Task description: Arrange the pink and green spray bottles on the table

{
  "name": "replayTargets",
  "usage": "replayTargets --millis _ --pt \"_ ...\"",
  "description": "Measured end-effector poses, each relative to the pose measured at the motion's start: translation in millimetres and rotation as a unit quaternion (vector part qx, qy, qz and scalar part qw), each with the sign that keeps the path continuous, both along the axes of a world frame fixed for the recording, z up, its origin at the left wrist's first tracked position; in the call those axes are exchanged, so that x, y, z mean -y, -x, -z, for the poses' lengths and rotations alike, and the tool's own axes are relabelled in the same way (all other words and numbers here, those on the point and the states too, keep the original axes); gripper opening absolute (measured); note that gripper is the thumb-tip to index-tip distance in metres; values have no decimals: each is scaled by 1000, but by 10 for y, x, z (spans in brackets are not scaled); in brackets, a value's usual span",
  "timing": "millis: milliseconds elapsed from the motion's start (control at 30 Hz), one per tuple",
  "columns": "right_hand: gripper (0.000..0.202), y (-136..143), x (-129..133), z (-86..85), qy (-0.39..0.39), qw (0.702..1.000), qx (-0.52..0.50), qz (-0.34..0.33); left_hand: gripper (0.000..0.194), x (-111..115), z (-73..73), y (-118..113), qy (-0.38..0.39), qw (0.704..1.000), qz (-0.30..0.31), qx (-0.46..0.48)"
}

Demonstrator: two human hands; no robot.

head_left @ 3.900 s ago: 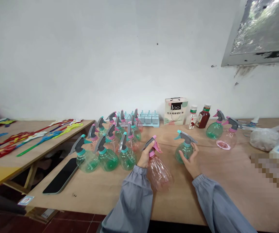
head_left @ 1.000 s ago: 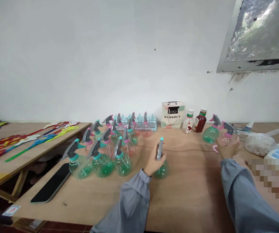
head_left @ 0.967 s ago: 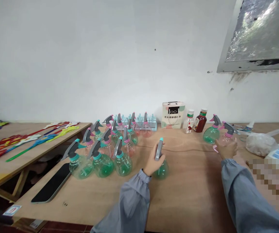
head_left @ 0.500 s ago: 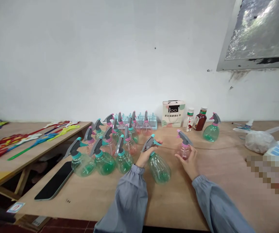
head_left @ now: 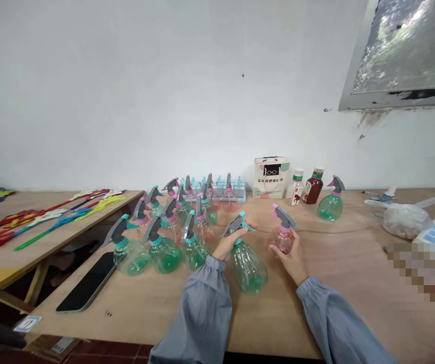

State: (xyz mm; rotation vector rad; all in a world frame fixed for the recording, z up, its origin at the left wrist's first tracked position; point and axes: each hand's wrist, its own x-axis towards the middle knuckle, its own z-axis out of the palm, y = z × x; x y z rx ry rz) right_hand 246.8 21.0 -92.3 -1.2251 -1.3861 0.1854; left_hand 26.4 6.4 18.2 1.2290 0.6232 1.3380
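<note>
My left hand (head_left: 229,244) is closed around the neck and trigger of a green spray bottle (head_left: 250,268), which tilts with its base toward me. To its right, my right hand (head_left: 292,257) grips a pink spray bottle (head_left: 281,239) by its body, thumb at the front. That bottle has a grey head with a pink nozzle. Left of my hands stand several green and pink spray bottles in a cluster, a green one (head_left: 195,252) being closest to my left wrist. Another green spray bottle (head_left: 330,207) with a pink collar stands at the back right.
A paper bag (head_left: 271,178), a white-capped bottle (head_left: 296,188) and a brown bottle (head_left: 313,187) stand by the wall. A light-blue rack (head_left: 242,191) is behind the cluster. A phone (head_left: 87,283) lies at left, a plastic bag (head_left: 406,221) at right. Colourful gloves (head_left: 99,205) lie on the other table.
My right hand has shifted slightly left and toward me with the pink spray bottle. The green spray bottle in my left hand has dipped a little lower.
</note>
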Motion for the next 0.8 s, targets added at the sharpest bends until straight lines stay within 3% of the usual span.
replayTargets --millis 133,200,367,533,700,800 --pt "99 -18 6 -10 3 1000 1 9 27 -59 49 32 21 994 -108 4" --pt "99 -29 6 -7 -1 1000 4 13 27 -92 60 54 33 990 -133 18" --pt "98 -42 0 8 -5 1000 8 16 30 -122 57 70 19 997 -54 56" --pt "97 -40 -1 3 -10 1000 15 16 29 -119 59 74 19 992 -125 -6" --pt "98 -35 8 -22 -9 1000 10 14 32 -67 44 47 17 999 -13 44" --pt "98 -32 19 -33 -11 1000 15 16 33 -57 41 30 13 999 -18 45"
